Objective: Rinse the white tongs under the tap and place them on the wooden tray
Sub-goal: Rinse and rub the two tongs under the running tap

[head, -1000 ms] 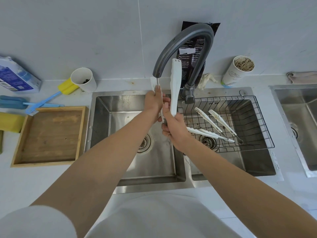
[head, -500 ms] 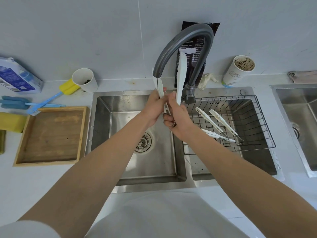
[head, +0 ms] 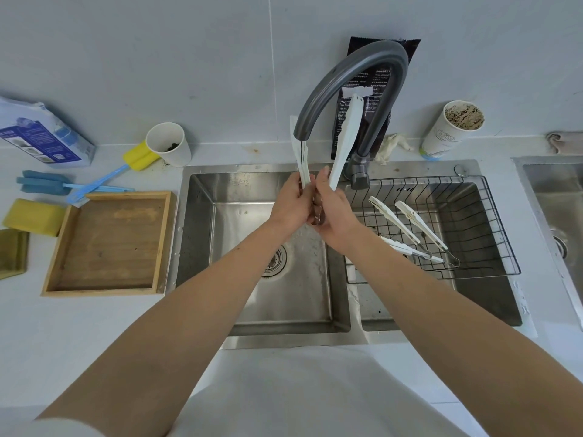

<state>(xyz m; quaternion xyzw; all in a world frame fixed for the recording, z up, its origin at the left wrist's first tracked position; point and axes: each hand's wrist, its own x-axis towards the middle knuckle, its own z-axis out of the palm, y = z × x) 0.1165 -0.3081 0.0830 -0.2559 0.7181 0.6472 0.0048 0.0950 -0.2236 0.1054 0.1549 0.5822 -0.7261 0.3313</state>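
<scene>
Now left hand (head: 291,205) and right hand (head: 336,216) grip one tongs (head: 346,140); perhaps three others (head: 394,220).

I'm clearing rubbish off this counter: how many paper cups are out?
2. The left paper cup stands beside the yellow brush; the right paper cup stands behind the wire basket, by the wall. None looks hidden.

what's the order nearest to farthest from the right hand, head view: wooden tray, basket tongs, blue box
1. basket tongs, just right of the right hand
2. wooden tray, left of the sink
3. blue box, far back left
</scene>
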